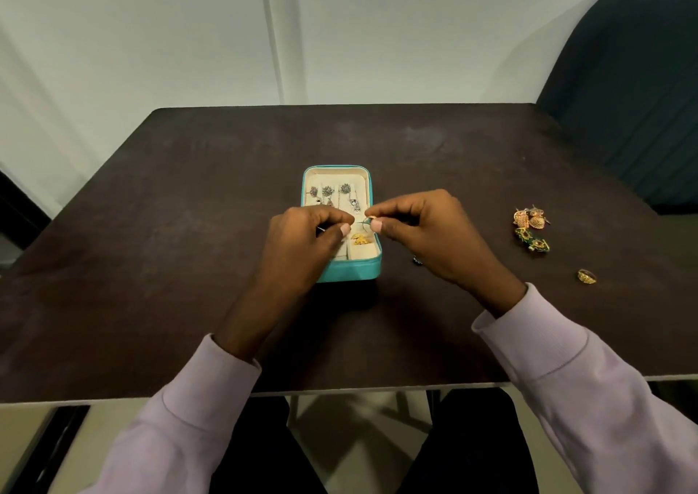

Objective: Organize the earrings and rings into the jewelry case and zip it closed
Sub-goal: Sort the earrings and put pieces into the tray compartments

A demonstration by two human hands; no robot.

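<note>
Open teal zip-around jewelry case (342, 267) with cream lining sits at table centre, on the dark brown wooden table (189, 229). Both hands meet over its middle. Left hand (302, 244) has fingers curled, thumb and forefinger pinched on something thin; can't tell what. Right hand (423, 229) pinches a small gold earring (372, 218) between thumb and forefinger, above the case.

Count in case: three silver cluster stud earrings (328, 190) in a row at 12 o'clock end, a few small silver pieces below them, partly hidden; one gold piece (359, 239) in the 5 o'clock compartment.

On table at 3 o'clock, well apart from case: two gold dome jhumka earrings (528, 218), touching; two green-and-gold enamel earrings (532, 240) just below; one gold ring (586, 276) at 4 o'clock. One small dark item (416, 259) near the right wrist, unclear.
</note>
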